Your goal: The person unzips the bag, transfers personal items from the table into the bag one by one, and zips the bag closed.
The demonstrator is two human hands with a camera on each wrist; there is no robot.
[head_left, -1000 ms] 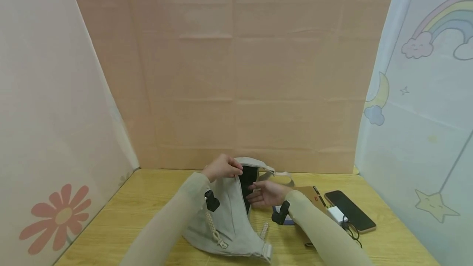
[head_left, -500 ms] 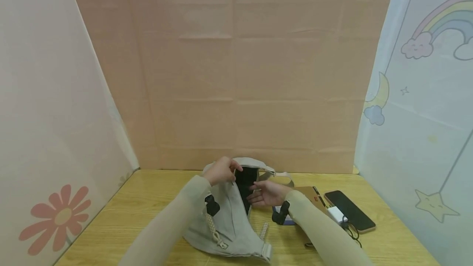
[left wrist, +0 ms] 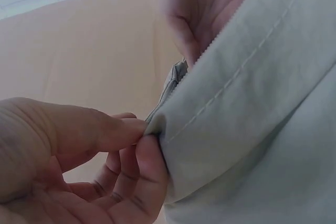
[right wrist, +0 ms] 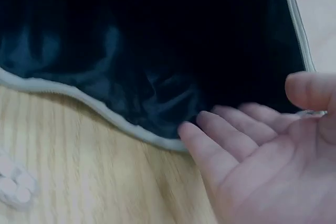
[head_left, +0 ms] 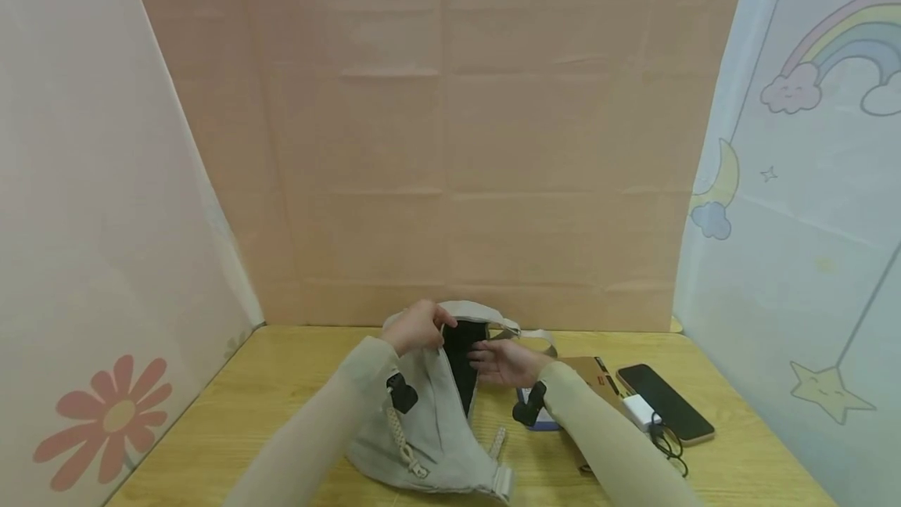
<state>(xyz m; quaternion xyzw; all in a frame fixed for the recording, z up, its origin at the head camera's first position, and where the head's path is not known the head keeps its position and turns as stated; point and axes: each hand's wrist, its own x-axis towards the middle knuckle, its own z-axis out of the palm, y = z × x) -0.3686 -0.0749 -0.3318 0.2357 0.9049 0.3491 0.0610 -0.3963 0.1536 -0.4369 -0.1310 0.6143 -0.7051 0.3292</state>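
A light grey cloth bag (head_left: 429, 429) lies on the wooden table with its zipped mouth spread apart and a dark lining (right wrist: 131, 61) showing inside. My left hand (head_left: 415, 329) pinches the zipper edge of the bag between thumb and forefinger, which the left wrist view shows close up. At the opposite side of the mouth is my right hand (head_left: 508, 362), palm up with fingers extended. Its fingertips (right wrist: 189, 129) lie at the bag's lower zipper edge and the lining, holding nothing. The bag's depth is too dark to make out.
Right of the bag lie a brown notebook-like item (head_left: 590, 372), a black phone (head_left: 665, 404), a white charger (head_left: 642, 413) with a black cable (head_left: 665, 440), and a blue-and-white item (head_left: 542, 419) partly behind the right wrist. A tan backdrop (head_left: 450, 178) stands behind the table.
My left hand has drawn the zipper edge slightly to the left, so the bag's mouth gapes wider. The right hand's fingers have shifted a little up along the opening.
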